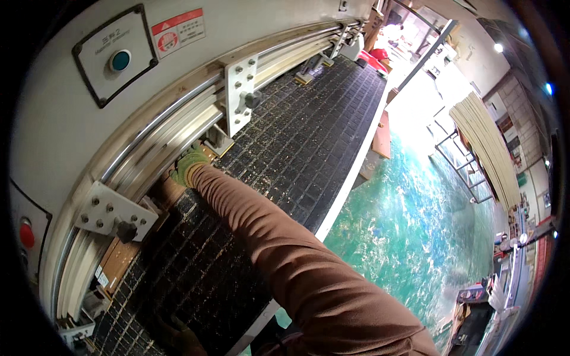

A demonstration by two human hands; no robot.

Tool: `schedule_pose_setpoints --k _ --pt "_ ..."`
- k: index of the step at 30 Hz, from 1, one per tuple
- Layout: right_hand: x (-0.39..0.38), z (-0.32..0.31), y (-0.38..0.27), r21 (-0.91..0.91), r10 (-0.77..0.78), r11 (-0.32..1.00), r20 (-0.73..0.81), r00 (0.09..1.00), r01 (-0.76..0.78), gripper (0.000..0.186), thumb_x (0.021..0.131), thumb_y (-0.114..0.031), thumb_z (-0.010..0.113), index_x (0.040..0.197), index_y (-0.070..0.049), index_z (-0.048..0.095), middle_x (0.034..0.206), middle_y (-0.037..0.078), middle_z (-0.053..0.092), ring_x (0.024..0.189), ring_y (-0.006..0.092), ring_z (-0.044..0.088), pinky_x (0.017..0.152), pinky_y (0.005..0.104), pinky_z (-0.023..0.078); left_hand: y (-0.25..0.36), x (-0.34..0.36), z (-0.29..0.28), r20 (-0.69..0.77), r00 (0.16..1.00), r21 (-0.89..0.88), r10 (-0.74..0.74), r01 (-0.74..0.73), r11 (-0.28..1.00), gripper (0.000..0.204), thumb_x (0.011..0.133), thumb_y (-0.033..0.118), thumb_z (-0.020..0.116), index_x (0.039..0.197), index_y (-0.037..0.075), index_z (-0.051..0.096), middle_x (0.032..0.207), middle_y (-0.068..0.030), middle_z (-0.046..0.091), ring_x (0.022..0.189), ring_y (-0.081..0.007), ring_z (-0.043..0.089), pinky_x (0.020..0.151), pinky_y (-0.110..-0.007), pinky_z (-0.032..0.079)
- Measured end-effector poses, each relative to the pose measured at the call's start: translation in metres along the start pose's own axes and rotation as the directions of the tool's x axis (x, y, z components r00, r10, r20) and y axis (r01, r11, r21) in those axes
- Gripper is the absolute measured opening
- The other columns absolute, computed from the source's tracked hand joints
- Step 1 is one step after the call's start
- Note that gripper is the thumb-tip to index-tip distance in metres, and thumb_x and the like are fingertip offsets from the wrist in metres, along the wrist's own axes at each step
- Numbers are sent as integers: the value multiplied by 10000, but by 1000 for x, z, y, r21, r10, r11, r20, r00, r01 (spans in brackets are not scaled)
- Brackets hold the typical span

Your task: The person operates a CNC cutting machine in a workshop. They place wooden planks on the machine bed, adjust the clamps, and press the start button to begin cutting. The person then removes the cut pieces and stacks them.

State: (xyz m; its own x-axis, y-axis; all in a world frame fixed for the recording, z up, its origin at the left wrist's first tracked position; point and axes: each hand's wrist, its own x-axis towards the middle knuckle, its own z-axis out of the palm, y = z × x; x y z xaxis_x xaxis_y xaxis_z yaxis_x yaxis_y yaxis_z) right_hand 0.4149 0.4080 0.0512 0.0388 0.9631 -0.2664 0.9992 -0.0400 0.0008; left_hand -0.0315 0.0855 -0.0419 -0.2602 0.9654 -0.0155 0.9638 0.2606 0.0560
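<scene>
My right hand (190, 166), in a green glove, reaches to the wooden board (168, 188) along the machine's rail, its fingers bent on the board and partly hidden beneath the rail. The board lies on the black gridded bed (303, 142), which is speckled with wood chips. Just right of the hand is a metal clamp foot (218, 142) under a white bracket (237, 95) with a black knob. My left hand (178, 332) is low in shadow over the bed, fingers apart, apparently holding nothing. Another bracket (110, 210) crosses the rail on the left.
The white machine wall has a blue button (120, 60) and a red button (27, 235). A green floor (404, 225) runs beside the bed. At the right stand stacked pale boards (484, 148) on a metal rack (463, 166). A cluttered bench (475, 308) is lower right.
</scene>
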Motion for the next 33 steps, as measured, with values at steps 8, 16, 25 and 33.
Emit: schedule_pose_setpoints --k 8,16,25,33 --pt "-4 14 24 101 88 990 60 994 -94 752 1047 -609 294 1611 -146 480 1705 90 391 1602 317 291 1312 539 134 69 72 -74 -227 832 47 506 -509 859 583 1115 428 466 1573 67 485 1595 -209 490 1465 -393 468 1197 -576 396" --pt "11 30 7 132 70 990 -211 975 -42 787 1072 -639 216 1600 -119 481 1698 147 379 1595 351 299 1326 532 130 96 191 -53 -491 672 -39 554 -652 757 398 1055 324 513 1231 21 701 1263 -248 684 1213 -463 617 1062 -562 465" --pt "27 29 -5 35 27 999 -80 996 -24 706 1065 -542 295 1571 -106 522 1607 167 513 1532 311 428 1303 512 209 113 287 -58 202 944 -63 261 -254 965 658 1082 581 376 1388 73 660 1396 -258 650 1262 -461 628 1073 -574 473" --pt "-14 11 -7 -25 16 1000 -43 999 -17 779 1076 -607 259 1581 -62 491 1631 160 484 1553 292 392 1308 461 203 92 255 -21 -40 946 88 323 -318 944 673 1075 593 420 1564 137 495 1568 -187 531 1404 -412 512 1150 -564 410"
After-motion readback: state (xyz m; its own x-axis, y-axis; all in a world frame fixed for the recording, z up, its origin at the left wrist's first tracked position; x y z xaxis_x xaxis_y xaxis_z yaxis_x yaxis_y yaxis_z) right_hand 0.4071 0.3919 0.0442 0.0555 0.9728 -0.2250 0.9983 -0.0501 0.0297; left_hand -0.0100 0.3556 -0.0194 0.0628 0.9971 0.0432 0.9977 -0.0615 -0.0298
